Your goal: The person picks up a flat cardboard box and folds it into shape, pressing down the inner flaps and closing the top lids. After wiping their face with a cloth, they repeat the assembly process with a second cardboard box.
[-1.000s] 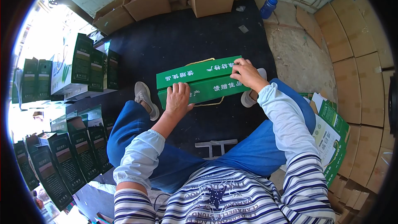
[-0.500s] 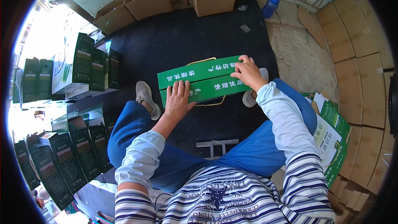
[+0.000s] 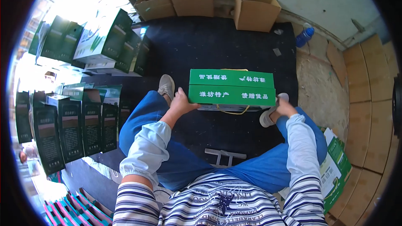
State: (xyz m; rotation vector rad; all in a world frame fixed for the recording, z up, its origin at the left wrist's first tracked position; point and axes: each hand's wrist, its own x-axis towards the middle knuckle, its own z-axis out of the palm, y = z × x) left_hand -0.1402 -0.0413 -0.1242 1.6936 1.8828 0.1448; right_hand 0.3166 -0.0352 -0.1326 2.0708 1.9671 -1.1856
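A green cardboard gift box (image 3: pixel 232 94) with white Chinese lettering and yellow cord handles (image 3: pixel 233 112) stands between my feet, its two top panels meeting along a seam. At the box's left end is my left hand (image 3: pixel 181 104), its thumb along the near lower edge and its fingers against the side. My right hand (image 3: pixel 285 106) grips the right end, its fingertips partly hidden behind the corner. The box is held between both hands.
Upright dark green boxes (image 3: pixel 69 125) line the left, with more white-and-green boxes (image 3: pixel 102 37) behind them. Open brown cartons (image 3: pixel 256 14) and a blue bottle (image 3: pixel 305 37) stand at the back. Stacked cartons (image 3: pixel 359 73) and flat green-white packaging (image 3: pixel 337 169) are on the right.
My hands have moved off the top panels to the two ends of the box. The box now sits squarer to me, its front panel facing more upward. The view has swung left.
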